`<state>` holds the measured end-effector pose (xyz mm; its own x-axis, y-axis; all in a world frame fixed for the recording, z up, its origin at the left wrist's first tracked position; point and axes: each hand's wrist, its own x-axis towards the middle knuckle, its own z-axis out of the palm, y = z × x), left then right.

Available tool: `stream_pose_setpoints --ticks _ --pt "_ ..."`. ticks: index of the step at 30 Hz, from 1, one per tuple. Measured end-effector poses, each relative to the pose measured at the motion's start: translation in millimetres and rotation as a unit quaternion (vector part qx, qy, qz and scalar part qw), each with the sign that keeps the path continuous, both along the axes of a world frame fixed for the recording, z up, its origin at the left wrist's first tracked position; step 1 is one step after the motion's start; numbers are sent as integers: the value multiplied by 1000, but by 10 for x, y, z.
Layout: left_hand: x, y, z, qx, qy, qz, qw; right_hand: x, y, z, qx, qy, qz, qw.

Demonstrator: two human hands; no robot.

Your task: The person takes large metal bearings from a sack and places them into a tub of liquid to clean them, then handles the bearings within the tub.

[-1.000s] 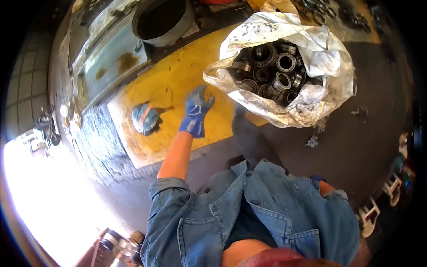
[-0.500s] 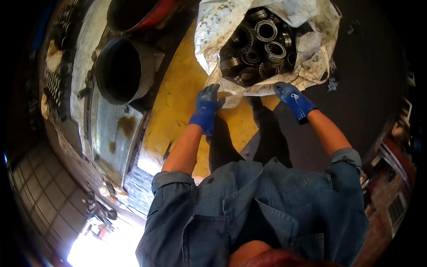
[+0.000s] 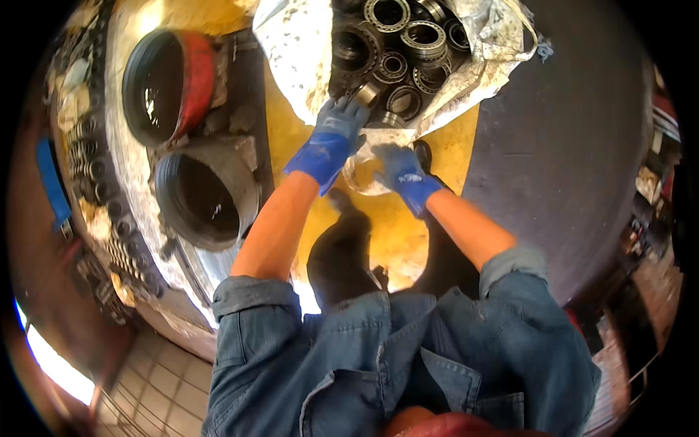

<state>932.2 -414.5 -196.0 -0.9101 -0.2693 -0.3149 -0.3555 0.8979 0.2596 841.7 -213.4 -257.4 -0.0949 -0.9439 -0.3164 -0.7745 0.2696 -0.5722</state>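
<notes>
A large, stained white sack [image 3: 293,62] stands with its mouth spread wide at the top. Inside lie several metal roller bearings [image 3: 424,38] and loose bearing rings. My left hand [image 3: 333,135], in a blue glove, rests at the sack's near left rim. Its fingers stretch flat toward a shiny ring [image 3: 366,95], and whether they touch it I cannot tell. Beside the near flap of the sack [image 3: 368,180], my right hand [image 3: 405,175] wears a matching glove. Motion blurs it slightly, but the fingers look apart with nothing between them.
To the left, a red-sided drum [image 3: 198,87] and a grey drum [image 3: 231,171] hold dark liquid. Rows of small metal parts [image 3: 84,156] line the far left. Yellow flooring [image 3: 455,149] lies under my feet, with a dark surface [image 3: 557,160] on the right.
My view has shifted, so the sack sits higher and further left. The left hand has moved onto the sack's rim. My right hand has let go of the rim and come inward.
</notes>
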Motion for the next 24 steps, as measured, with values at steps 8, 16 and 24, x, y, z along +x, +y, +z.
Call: stream_pose_setpoints --ticks 8,16,24 --pt "207 -662 -1522 -8 -125 -84 989 541 388 -1006 43 32 -97 994" --pt "895 -972 -2151 25 -54 -70 996 846 456 -2044 84 55 -196 975" --pt "1973 -917 -2462 59 -40 -47 996 1073 171 -2383 136 62 -174 973"
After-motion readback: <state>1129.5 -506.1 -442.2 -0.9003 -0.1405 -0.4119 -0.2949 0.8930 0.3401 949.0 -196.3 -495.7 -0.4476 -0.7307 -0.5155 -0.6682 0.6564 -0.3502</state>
